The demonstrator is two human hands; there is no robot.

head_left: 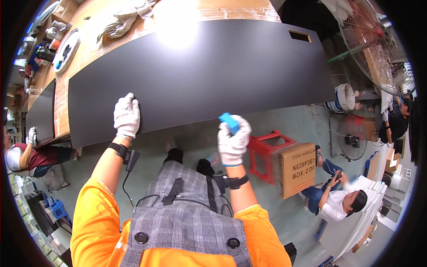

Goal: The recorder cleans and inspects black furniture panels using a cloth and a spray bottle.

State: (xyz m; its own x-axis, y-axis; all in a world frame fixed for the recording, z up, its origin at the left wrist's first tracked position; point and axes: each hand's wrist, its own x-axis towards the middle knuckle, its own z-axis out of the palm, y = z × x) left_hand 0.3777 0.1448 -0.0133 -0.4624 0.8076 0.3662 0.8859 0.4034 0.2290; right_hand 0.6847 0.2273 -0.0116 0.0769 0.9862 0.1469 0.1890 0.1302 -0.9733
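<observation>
bright overhead glare on the dark panel (200, 71), fisheye-bent edges.

What I can't make out from up here

My right hand (233, 140) closes over a blue block (228, 122), hiding most of it; my left hand (126, 116) covers the near edge of the dark panel (200, 75), where glare at 12 o'clock washes out the surface. The clutter (49, 38) at 10 o'clock is too small to tell. The rim cuts off the fan (378, 44) at 2 o'clock.
</observation>
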